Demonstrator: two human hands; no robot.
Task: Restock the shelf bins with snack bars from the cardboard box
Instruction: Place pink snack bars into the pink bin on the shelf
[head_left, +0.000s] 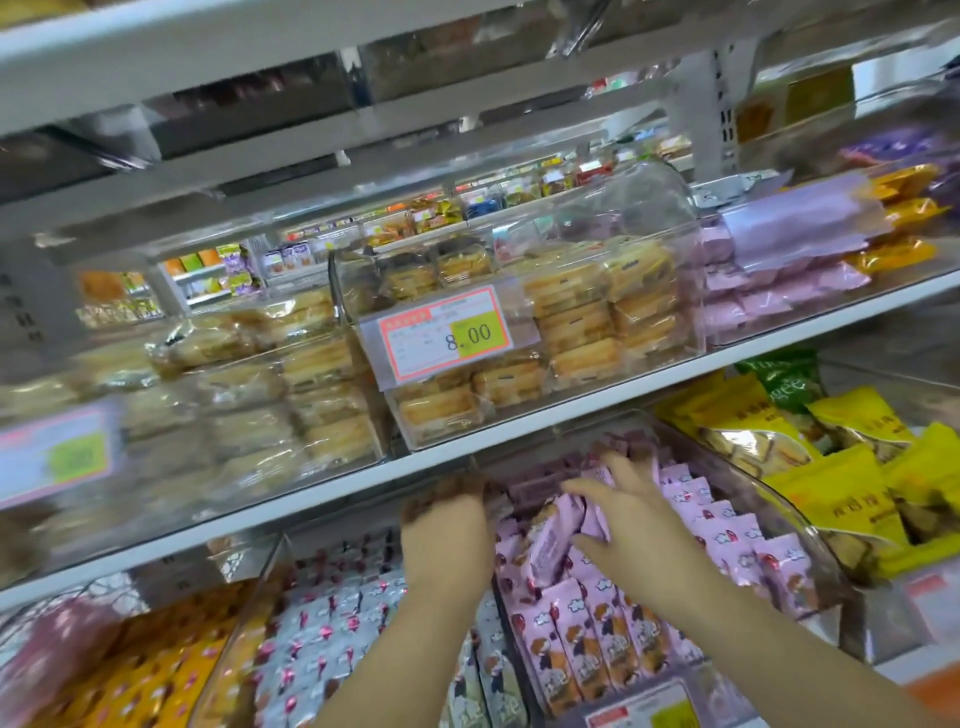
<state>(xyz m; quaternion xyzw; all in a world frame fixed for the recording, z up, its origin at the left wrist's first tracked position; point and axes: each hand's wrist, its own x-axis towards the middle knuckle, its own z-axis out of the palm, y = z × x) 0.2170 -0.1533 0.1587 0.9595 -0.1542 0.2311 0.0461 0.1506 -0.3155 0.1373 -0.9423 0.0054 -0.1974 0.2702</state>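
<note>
Two bare hands are seen reaching into a clear bin (789, 512) on the lower shelf, where pink snack bars (727, 535) are stood in tight rows. The right hand (623, 519) is spread over the middle of the bin, and a few of those bars, tilted out of line, are pinched between its curved fingers and thumb. The left hand (447, 525) is placed just beside it at the bin's left wall, knuckles up and fingers bent down. Its fingertips are lost in a dark blur under the white shelf edge (311, 499), so it cannot be told whether anything is held by it. The back of the bin is hidden beneath that same edge. On the shelf above, pastry packs (571, 312) are stacked behind a price tag (447, 332) on which only "8.00" can be read. To the left of the hands, grey-white bars (332, 623) and orange packs (156, 665) are badly smeared by motion. Yellow bags (831, 493) are piled to the right, partly cut off by the frame. A label (644, 714) at the bin's front is cropped by the lower border and cannot be read.
</note>
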